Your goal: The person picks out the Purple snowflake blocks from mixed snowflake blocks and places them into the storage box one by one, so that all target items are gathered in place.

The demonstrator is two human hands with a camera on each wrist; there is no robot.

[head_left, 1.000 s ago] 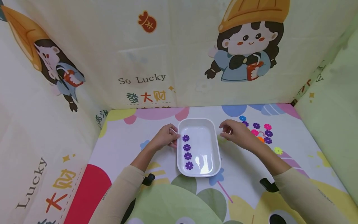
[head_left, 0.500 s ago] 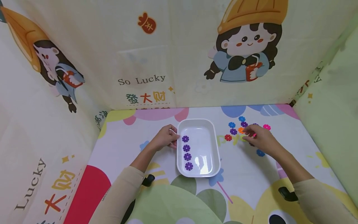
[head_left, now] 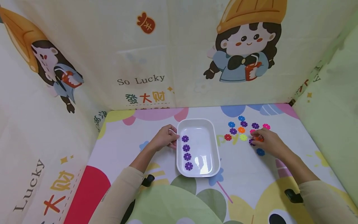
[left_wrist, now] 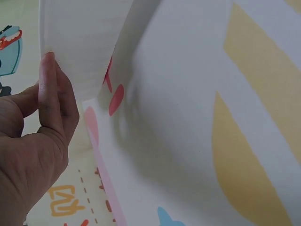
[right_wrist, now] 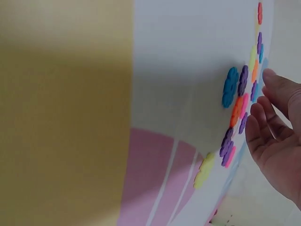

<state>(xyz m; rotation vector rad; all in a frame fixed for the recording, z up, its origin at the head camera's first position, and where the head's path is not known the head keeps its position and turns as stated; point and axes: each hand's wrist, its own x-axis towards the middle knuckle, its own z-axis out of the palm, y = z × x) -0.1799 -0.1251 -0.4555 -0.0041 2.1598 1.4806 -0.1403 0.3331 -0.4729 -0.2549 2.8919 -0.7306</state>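
My left hand (head_left: 165,137) grips the left rim of a white rectangular tray (head_left: 202,137), its fingers and thumb on either side of the edge in the left wrist view. Purple flower-shaped pieces stand in a column along the tray's left side, one of them (head_left: 187,156) near the middle. Over the scattered flower pieces at right hovers my right hand (head_left: 269,143), partly covering some of them. In the right wrist view, a gap shows between the thumb and the bent fingers (right_wrist: 256,132), with nothing held there. A purple piece (head_left: 251,142) lies right by the fingertips.
Loose flower pieces spread around the right hand: red (head_left: 227,137), yellow-green (head_left: 243,137), orange (head_left: 241,130), pink (head_left: 266,126) and blue (head_left: 260,152), among several others. A patterned cloth covers the table, and printed fabric walls (head_left: 190,56) enclose its back and sides.
My right hand has moved right, from beside the tray to over the loose flower pieces, uncovering the ones nearer the tray. My left hand stays on the tray's rim.
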